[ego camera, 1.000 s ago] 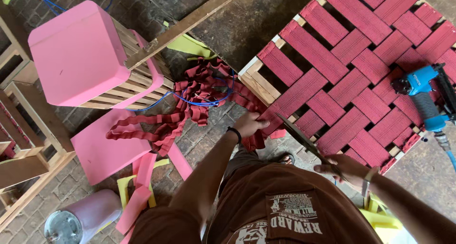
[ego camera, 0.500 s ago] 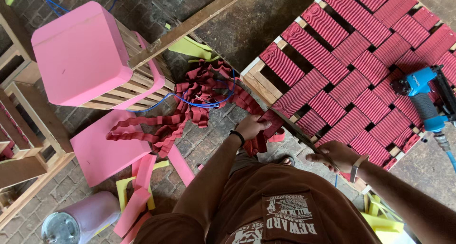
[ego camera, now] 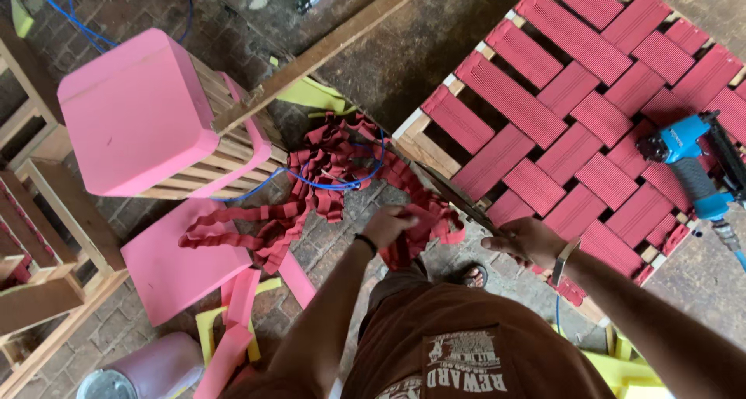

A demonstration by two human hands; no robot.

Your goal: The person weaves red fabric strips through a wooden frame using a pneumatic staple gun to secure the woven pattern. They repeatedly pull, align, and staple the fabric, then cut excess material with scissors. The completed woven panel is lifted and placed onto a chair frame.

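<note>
We are gripping a bunch of red webbing strips (ego camera: pixel 423 232) with our left hand (ego camera: pixel 388 226), fingers closed on it, at centre frame. Our right hand (ego camera: pixel 528 242) is resting on the wooden frame (ego camera: pixel 423 142) woven with red webbing at right; its fingers' hold we cannot tell. A grey canister (ego camera: pixel 148 368) is standing at lower left, contents unclear.

Left hand (ego camera: pixel 388 226) clenched, right hand (ego camera: pixel 528 240) curled, arms extended.
</note>
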